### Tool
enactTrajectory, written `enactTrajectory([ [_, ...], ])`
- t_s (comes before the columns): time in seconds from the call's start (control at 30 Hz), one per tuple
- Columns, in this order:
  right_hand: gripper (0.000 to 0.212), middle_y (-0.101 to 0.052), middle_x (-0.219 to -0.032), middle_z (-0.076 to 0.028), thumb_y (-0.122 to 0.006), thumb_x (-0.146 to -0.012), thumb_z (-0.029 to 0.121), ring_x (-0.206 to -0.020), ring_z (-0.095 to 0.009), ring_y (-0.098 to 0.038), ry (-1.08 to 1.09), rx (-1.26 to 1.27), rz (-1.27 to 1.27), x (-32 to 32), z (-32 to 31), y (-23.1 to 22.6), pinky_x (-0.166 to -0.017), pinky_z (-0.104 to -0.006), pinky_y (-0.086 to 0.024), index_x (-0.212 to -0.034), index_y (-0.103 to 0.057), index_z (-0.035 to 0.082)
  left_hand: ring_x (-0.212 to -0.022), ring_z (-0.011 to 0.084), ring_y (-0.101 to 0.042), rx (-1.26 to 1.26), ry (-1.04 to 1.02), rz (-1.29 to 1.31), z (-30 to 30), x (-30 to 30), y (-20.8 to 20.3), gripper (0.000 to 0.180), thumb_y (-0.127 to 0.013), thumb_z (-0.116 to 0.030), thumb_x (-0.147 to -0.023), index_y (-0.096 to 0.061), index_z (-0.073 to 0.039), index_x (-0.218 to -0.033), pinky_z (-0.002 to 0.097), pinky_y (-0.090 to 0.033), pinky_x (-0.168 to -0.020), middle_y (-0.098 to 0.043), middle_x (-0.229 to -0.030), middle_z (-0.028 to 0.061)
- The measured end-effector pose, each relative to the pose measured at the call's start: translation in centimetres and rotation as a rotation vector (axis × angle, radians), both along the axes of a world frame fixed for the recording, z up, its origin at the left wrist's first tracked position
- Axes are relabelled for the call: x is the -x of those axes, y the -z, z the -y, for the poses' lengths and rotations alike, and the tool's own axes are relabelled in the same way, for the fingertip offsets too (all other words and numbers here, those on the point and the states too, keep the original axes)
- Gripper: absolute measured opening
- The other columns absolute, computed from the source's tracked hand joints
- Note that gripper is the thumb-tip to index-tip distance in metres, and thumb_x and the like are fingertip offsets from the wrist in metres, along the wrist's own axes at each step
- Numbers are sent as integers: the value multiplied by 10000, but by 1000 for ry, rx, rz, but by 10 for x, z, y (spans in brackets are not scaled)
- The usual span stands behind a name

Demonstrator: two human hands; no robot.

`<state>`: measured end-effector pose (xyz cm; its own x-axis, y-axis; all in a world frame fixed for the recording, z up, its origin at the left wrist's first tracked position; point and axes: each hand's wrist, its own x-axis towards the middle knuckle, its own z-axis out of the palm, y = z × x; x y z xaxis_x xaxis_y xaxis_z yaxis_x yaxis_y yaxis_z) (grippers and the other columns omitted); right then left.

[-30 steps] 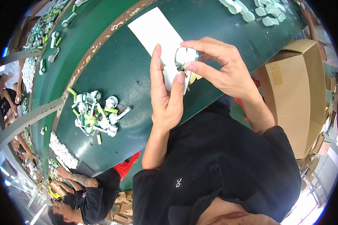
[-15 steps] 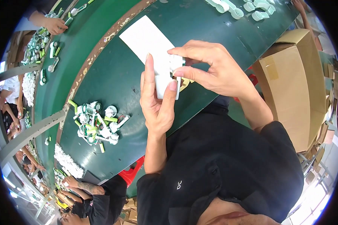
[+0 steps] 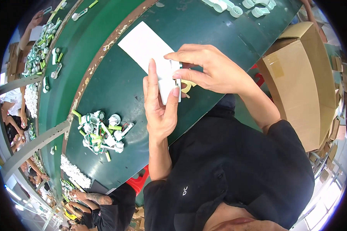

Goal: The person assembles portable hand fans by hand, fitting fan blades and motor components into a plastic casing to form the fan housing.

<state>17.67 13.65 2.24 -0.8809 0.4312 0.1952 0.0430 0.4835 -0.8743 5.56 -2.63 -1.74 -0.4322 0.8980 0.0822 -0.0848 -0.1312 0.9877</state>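
My left hand (image 3: 160,117) is closed around the lower end of a white plastic casing (image 3: 166,92), its thumb lying along one edge and its fingers along the other. At the casing's upper end my right hand (image 3: 218,71) pinches it between thumb and fingers. Small dark parts show in a gap by the right thumb; their kind is too small to make out. A white rectangular sheet (image 3: 144,44) lies on the green table just beyond the hands. Partly hidden behind the casing is a pale yellow curved piece (image 3: 187,85).
To the left lies a heap of white part-built devices with green cells (image 3: 104,133). Pale green plastic shells (image 3: 235,10) lie at the far edge. A large cardboard box (image 3: 293,92) stands at right. Beyond a metal rail, a green conveyor (image 3: 79,42) carries parts; other people sit alongside.
Both hands have shifted slightly left with the casing, and the right fingers sit closer over its upper end. At upper left, another person's hand has moved away from the conveyor.
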Motion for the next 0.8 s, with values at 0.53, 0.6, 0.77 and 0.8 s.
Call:
enactTrajectory([
  [0.53, 371, -654, -1014, -142, -610, -1029, 222, -950, -264, -645, -99, 70, -168, 9, -3, 15, -815, -365, -515, -1284, -666, -41, -925, 274, -721, -104, 152, 260, -4, -16, -7, 902, -631, -82, -998, -40, -91, -1680, 354, -635, -677, -601, -1258, 231],
  [0.6, 371, -670, -1003, -135, -585, -1046, 256, -931, -243, -655, -46, 85, -336, 16, 1, 14, -795, -350, -520, -1244, -683, -42, -950, 309, -721, -139, 211, 298, -5, -10, -9, 975, -588, 11, -991, 89, -153, -1672, 384, -650, -728, -446, -1432, 225],
  [0.77, 417, -690, -758, -78, -486, -1100, 275, -658, -157, -651, 10, 281, -305, 15, 8, 14, -614, -291, -511, -917, -718, -19, -954, 323, -725, -132, 244, 448, -8, -5, -15, 972, -619, 5, -988, 67, -129, -1665, 407, -654, -763, -483, -1427, 289],
  [0.8, 437, -684, -731, -72, -478, -1104, 272, -642, -138, -645, 121, 229, -282, 14, 8, 14, -600, -285, -503, -875, -712, -17, -977, 322, -723, -45, 217, 476, -10, -6, -18, 966, -632, 7, -982, 42, -112, -1665, 408, -653, -771, -516, -1395, 282],
])
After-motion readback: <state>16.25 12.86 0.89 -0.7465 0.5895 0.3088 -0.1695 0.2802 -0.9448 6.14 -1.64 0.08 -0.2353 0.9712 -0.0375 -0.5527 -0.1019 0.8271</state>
